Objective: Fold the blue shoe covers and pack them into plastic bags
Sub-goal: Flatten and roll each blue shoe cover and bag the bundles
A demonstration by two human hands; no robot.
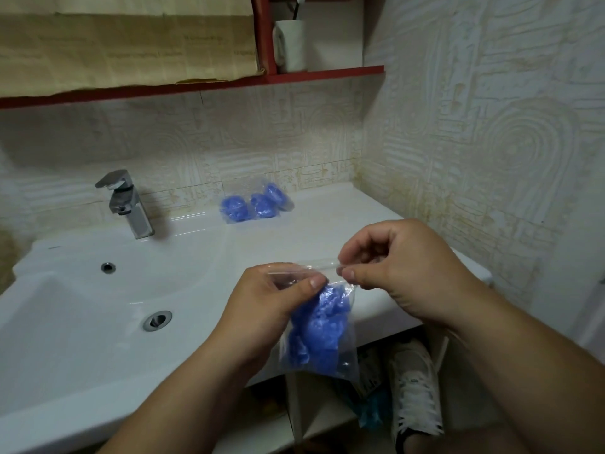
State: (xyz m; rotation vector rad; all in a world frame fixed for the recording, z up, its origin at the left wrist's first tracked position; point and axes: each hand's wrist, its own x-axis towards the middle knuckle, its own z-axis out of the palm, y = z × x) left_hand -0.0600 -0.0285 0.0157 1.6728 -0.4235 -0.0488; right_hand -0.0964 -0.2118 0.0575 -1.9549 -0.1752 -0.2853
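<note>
I have the small clear zip-top plastic bag [349,308] by its top edge, one hand at each end of the strip. My left hand [271,299] pinches the left part of the opening, thumb on the near face and fingers curled behind the film. My right hand [399,267] pinches the right end of the strip between thumb and forefinger, the other fingers curled in. Between the two pinches a short length of the strip runs almost level. I cannot tell whether the strip is pressed closed.

The bag hangs below both grips. The bunched blue plastic shoe covers [319,335] sit in its lower part, under my left thumb and down to the bottom corner. The bag is off the white ceramic washbasin counter [376,221], in front of its front edge.

At the back of the counter, by the tiled wall, lie more clear bags of blue covers [257,204], to the right of the chrome tap [127,204]. Below the counter stands a white laced trainer [414,388].
</note>
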